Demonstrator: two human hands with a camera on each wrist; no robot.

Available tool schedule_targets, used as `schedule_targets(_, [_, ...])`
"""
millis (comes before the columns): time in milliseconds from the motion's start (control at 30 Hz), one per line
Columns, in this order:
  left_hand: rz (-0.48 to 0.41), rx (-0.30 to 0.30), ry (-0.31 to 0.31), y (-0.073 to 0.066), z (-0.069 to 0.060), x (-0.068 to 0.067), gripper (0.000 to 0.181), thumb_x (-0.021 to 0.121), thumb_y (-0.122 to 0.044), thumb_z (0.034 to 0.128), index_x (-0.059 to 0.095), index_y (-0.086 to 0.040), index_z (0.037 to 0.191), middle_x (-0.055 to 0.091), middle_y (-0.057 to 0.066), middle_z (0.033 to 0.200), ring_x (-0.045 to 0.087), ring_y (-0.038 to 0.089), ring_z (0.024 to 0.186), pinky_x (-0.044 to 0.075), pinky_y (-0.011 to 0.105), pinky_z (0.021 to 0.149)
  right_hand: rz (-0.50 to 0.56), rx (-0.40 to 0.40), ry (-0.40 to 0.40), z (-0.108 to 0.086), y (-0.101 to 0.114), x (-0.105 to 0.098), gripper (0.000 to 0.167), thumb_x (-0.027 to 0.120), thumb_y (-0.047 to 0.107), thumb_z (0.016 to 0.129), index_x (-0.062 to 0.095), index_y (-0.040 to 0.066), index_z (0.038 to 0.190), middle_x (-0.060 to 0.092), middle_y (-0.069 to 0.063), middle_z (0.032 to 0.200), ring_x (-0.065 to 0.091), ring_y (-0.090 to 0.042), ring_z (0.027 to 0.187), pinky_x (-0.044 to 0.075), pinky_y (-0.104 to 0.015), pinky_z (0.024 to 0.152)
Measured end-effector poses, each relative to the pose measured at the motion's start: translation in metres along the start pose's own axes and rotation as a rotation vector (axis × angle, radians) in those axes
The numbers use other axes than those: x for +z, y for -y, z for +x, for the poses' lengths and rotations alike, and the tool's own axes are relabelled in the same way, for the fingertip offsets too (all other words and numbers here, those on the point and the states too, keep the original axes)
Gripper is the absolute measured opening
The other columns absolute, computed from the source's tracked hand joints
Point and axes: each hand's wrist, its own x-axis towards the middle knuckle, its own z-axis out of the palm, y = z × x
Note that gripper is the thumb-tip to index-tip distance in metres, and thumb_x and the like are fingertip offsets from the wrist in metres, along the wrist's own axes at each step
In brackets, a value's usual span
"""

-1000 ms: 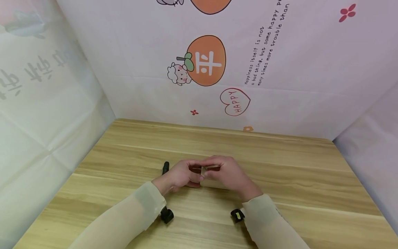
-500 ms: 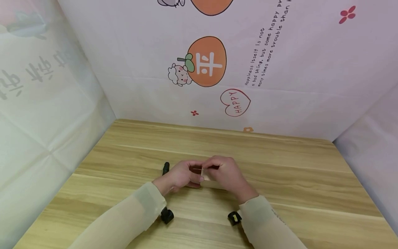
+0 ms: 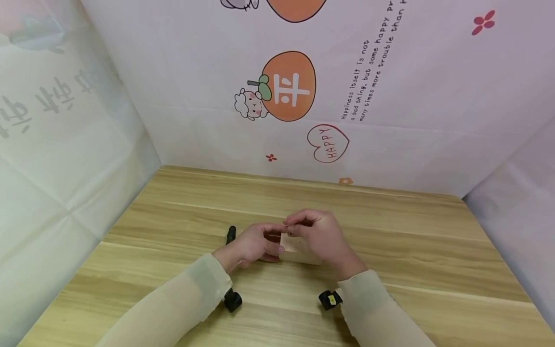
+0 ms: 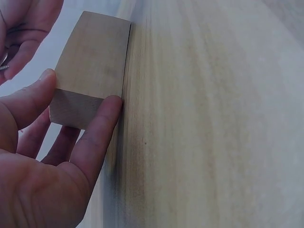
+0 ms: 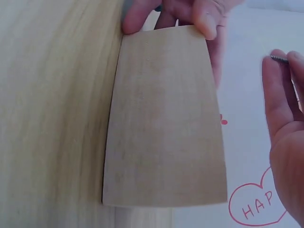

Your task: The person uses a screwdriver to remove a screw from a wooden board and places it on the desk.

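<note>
A pale wooden block [image 3: 299, 258] lies on the table, and a small dark spot marks its top in the head view. My left hand [image 3: 251, 244] holds the block's left end. In the left wrist view its thumb and fingers press the end and edges of the block [image 4: 95, 54]. Above the block's far left corner, my right hand [image 3: 324, 239] pinches a small metal screw. The right wrist view shows this screw [image 5: 279, 59] between thumb and fingertips, apart from the block; most of its length is hidden by the fingers.
A wood-grain table [image 3: 416, 241] spreads under both hands. White printed sheets [image 3: 195, 86] stand behind it and along both sides. Black wrist-camera mounts show beneath the left wrist [image 3: 232, 300] and the right wrist [image 3: 330, 300].
My right hand has lifted slightly from the block's top and moved away with the screw, uncovering more of the top face. My left hand and the block stay in place.
</note>
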Motion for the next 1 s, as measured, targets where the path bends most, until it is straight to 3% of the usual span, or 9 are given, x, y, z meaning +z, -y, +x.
schedule_targets(133, [0.009, 0.0, 0.001, -0.001, 0.0, 0.001, 0.051, 0.072, 0.006, 0.0871, 0.062, -0.009, 0.135, 0.056, 0.015, 0.13, 0.06, 0.029, 0.111, 0.058, 0.045, 0.081, 0.099, 0.099, -0.017, -0.001, 0.002, -0.009, 0.008, 0.071, -0.007, 0.088, 0.071, -0.007, 0.096, 0.069, -0.018, 0.106, 0.07, -0.038, 0.091, 0.059, -0.044, 0.078])
schedule_targets(267, [0.017, -0.007, 0.0, -0.001, 0.0, 0.001, 0.052, 0.072, 0.005, 0.0873, 0.06, -0.007, 0.137, 0.058, 0.016, 0.128, 0.063, 0.031, 0.106, 0.058, 0.044, 0.081, 0.189, 0.171, -0.072, -0.003, 0.003, -0.026, 0.009, 0.071, -0.008, 0.088, 0.069, -0.008, 0.097, 0.067, -0.021, 0.109, 0.07, -0.034, 0.092, 0.058, -0.046, 0.079])
schedule_targets(567, [0.023, 0.001, -0.003, 0.001, -0.001, 0.002, 0.053, 0.072, 0.008, 0.0862, 0.06, -0.006, 0.136, 0.057, 0.017, 0.127, 0.063, 0.029, 0.104, 0.058, 0.044, 0.08, 0.39, 0.321, -0.143, -0.02, -0.006, -0.096, 0.013, 0.068, -0.01, 0.09, 0.067, 0.002, 0.095, 0.067, -0.015, 0.109, 0.07, -0.029, 0.092, 0.057, -0.043, 0.085])
schedule_targets(767, [0.021, 0.009, -0.002, -0.001, -0.001, 0.001, 0.053, 0.073, 0.007, 0.086, 0.06, -0.004, 0.136, 0.057, 0.017, 0.126, 0.064, 0.029, 0.103, 0.058, 0.045, 0.08, 0.379, 0.381, -0.129, -0.044, -0.017, -0.148, 0.013, 0.068, -0.007, 0.091, 0.067, 0.003, 0.099, 0.066, -0.011, 0.109, 0.068, -0.029, 0.097, 0.054, -0.043, 0.089])
schedule_targets(1000, [0.02, 0.0, -0.006, 0.0, 0.0, 0.001, 0.052, 0.073, 0.007, 0.0856, 0.061, -0.005, 0.135, 0.057, 0.017, 0.127, 0.064, 0.029, 0.103, 0.058, 0.045, 0.08, 0.225, 0.531, -0.089, -0.08, -0.039, -0.188, 0.018, 0.068, -0.004, 0.092, 0.064, 0.0, 0.109, 0.066, -0.01, 0.11, 0.066, -0.023, 0.098, 0.057, -0.039, 0.085])
